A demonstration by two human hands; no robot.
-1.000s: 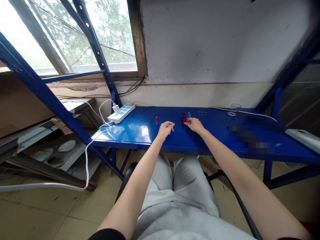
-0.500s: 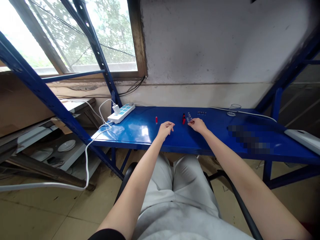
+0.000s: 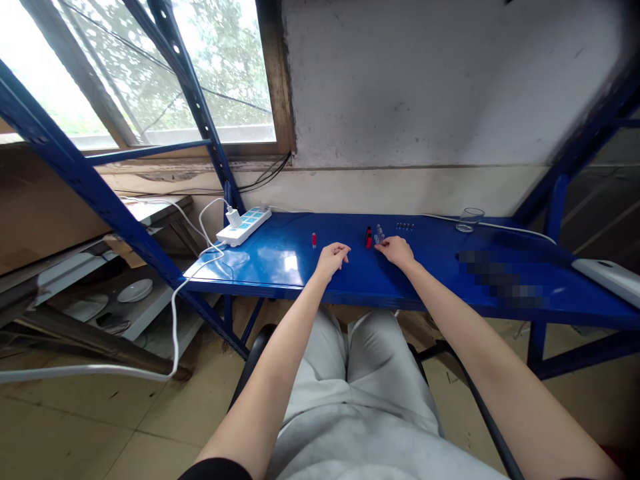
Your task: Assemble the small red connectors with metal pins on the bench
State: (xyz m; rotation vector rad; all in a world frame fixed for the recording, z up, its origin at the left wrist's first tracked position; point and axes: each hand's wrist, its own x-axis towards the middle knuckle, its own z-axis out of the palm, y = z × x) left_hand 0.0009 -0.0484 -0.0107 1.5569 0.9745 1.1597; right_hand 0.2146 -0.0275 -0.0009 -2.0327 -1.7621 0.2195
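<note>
My left hand [image 3: 331, 257] rests on the blue table [image 3: 280, 263] with its fingers curled loosely, and I see nothing in it. My right hand [image 3: 395, 251] lies a little to the right, fingers bent, its fingertips right beside a small cluster of red and dark pieces [image 3: 369, 239] and tiny clear pieces [image 3: 379, 235]. Whether the fingers pinch one of them is too small to tell. A single small red piece [image 3: 314, 240] stands apart, left of my left hand.
A white power strip [image 3: 243, 226] with a plugged charger and white cable lies at the table's left back. A row of tiny dark pieces [image 3: 404, 226] and a clear glass [image 3: 469, 219] sit further right. A white flat object [image 3: 606, 273] lies at the far right.
My right hand drew back slightly to the right from the red and dark pieces, uncovering the clear ones. My left hand stayed put.
</note>
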